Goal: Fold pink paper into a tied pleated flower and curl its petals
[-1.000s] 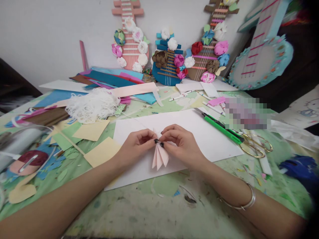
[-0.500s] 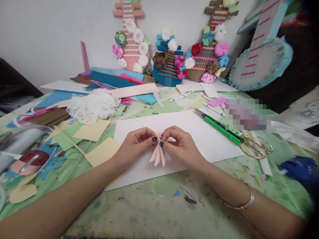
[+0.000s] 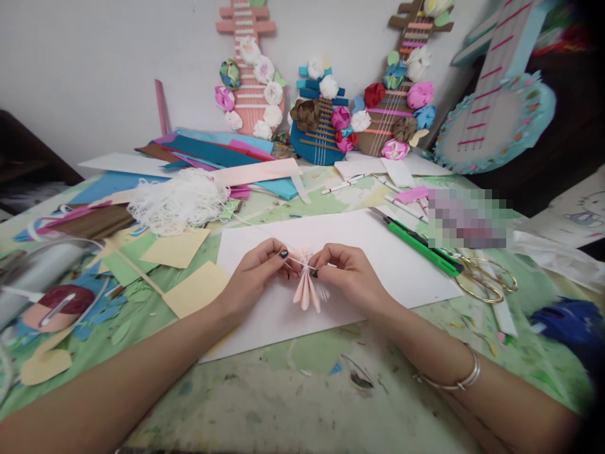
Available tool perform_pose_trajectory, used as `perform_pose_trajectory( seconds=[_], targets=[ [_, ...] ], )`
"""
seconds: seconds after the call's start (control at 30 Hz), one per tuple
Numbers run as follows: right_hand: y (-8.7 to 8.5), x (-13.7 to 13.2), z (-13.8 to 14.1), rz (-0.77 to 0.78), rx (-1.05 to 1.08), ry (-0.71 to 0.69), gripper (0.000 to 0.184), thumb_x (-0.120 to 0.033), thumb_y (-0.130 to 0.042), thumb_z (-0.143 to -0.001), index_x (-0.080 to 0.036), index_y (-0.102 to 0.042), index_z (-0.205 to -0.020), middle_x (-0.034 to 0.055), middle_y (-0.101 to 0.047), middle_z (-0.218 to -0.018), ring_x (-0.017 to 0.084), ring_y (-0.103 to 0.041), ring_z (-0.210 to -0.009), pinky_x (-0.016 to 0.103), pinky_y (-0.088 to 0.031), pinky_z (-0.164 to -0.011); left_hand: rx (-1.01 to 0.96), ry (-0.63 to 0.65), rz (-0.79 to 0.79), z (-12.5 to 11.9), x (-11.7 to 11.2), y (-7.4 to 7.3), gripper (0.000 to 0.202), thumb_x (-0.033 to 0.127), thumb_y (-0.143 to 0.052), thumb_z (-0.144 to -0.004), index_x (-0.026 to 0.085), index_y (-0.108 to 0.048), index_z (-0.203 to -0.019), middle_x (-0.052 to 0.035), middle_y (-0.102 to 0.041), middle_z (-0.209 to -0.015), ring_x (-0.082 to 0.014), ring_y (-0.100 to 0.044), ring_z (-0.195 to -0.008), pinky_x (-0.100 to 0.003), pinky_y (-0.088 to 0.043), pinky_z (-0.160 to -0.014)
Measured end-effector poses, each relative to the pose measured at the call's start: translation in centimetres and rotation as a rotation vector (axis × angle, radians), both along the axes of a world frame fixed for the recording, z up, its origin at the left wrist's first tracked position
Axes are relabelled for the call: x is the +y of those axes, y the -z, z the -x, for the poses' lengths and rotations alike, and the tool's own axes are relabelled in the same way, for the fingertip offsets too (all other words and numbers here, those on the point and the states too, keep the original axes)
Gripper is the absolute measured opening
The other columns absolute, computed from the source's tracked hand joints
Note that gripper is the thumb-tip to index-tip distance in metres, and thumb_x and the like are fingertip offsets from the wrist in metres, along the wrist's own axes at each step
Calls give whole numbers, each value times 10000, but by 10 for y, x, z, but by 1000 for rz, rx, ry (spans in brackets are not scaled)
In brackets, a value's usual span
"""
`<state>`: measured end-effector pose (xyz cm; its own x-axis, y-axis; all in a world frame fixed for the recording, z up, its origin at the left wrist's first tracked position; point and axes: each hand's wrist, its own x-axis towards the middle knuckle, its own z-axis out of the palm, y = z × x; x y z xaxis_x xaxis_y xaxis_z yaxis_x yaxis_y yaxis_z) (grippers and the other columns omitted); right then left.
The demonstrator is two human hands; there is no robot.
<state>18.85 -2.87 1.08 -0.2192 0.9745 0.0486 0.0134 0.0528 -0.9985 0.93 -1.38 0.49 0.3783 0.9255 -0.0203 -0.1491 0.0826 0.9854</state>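
A pink pleated paper fan point(image 3: 307, 291) hangs over a large white sheet point(image 3: 392, 258) at the table's middle. A thin white string point(image 3: 297, 260) runs across the fan's pinched middle. My left hand point(image 3: 258, 272) pinches one end of that string to the left of the fan. To the fan's right, my right hand point(image 3: 347, 276) pinches the other end, fingers closed. A silver bangle point(image 3: 454, 378) sits on my right wrist.
A heap of white string point(image 3: 177, 200) lies at the left with yellow paper squares point(image 3: 193, 287) and coloured sheets point(image 3: 212, 151). A green cutter point(image 3: 418, 243) and gold scissors point(image 3: 484, 277) lie at the right. Paper guitars with flowers point(image 3: 321, 116) lean on the wall.
My hands have drawn slightly apart, and the string now shows taut between them. The fan's folds have closed in, narrower than a second ago.
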Motion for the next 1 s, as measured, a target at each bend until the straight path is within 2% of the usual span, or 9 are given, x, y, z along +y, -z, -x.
perform_pose_trajectory(
  seconds=[0.17,0.37,0.53,0.63,0.7,0.8,0.87,0.93,1.0],
  targets=[
    [-3,1,-1,58,66,-7,115,-128,-499,-591,-175,-435,-507,0,-609,-697,118,-549,-663,266,-416,-671,-116,-8,22,-2,-1,-2,126,257,-514,-840,163,-466,-771,-54,-671,-762,-163,-605,-718,-307,-441,-699],
    [-2,4,-5,64,88,-18,133,-119,-506,-585,-167,-429,-487,6,-612,-700,118,-543,-683,259,-401,-680,-99,-23,-20,-1,-1,0,128,264,-508,-849,163,-478,-777,-66,-676,-853,-170,-613,-770,-324,-447,-739],
    [-2,3,-4,51,-30,-40,70,-205,-575,-666,-169,-516,-662,-18,-564,-664,99,-515,-612,235,-396,-602,135,5,-179,0,-2,-4,151,296,-561,-831,146,-565,-815,-54,-655,-859,-160,-602,-821,-302,-452,-789],
    [1,1,0,-2,-178,-17,211,-241,-656,-652,-190,-505,-790,-28,-574,-702,89,-513,-582,214,-390,-538,242,36,-270,0,-5,-7,177,317,-579,-817,144,-567,-784,-58,-650,-888,-159,-599,-836,-273,-463,-746],
    [4,1,0,-66,-271,-11,214,-248,-656,-675,-199,-510,-823,-21,-598,-740,89,-532,-594,211,-403,-536,310,29,-342,1,-4,-8,182,323,-558,-829,150,-552,-773,-50,-643,-871,-149,-594,-805,-263,-463,-708],
    [7,3,-4,-157,-381,-22,144,-199,-593,-739,-213,-535,-870,-10,-647,-792,99,-579,-639,227,-441,-595,506,-59,-560,7,0,-8,161,307,-527,-850,163,-542,-779,-11,-601,-738,-115,-546,-663,-237,-425,-605],
    [4,4,-9,-220,-444,-17,207,-143,-571,-745,-230,-535,-930,-8,-677,-840,114,-617,-703,248,-466,-669,674,-115,-814,13,6,-9,156,296,-547,-840,168,-542,-751,6,-567,-661,-107,-491,-595,-237,-378,-562],
    [1,5,-13,-280,-512,-18,296,-103,-546,-754,-250,-516,-1010,-9,-691,-881,129,-641,-776,265,-477,-730,813,-120,-1147,21,12,-12,187,307,-585,-818,172,-551,-694,12,-540,-580,-119,-460,-584,-266,-355,-593],
    [-3,6,-17,-328,-593,-29,355,-75,-515,-765,-262,-496,-1067,-4,-695,-915,137,-650,-825,271,-481,-757,933,-142,-1394,29,19,-16,217,335,-600,-807,181,-565,-659,6,-544,-541,-142,-464,-609,-301,-337,-633]
  ],
)
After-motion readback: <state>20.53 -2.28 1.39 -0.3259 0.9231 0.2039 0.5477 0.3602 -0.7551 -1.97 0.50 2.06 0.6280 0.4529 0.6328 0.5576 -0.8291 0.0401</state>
